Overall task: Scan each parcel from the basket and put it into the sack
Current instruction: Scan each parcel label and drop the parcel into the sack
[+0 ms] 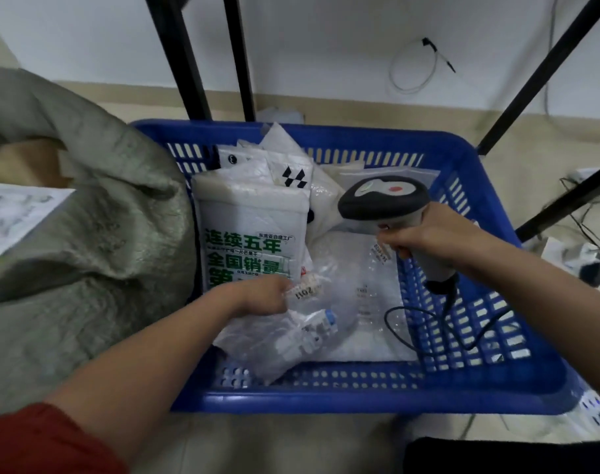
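A blue slotted basket (463,395) in the middle holds several white and clear parcels. My left hand (261,295) grips a clear plastic parcel (291,340) with small white and blue parts inside, at the basket's near left. A white parcel with green print (247,234) lies just beyond it. My right hand (432,234) holds a grey barcode scanner (384,198) above the parcels, its head pointing left and down; its black cable (439,323) loops into the basket. The grey woven sack (96,241) stands at the left, its mouth open.
Black metal frame legs (192,63) rise behind the basket and on the right. A paper sheet (14,213) lies at the far left by the sack. Cables and clutter sit on the floor at the right (586,254).
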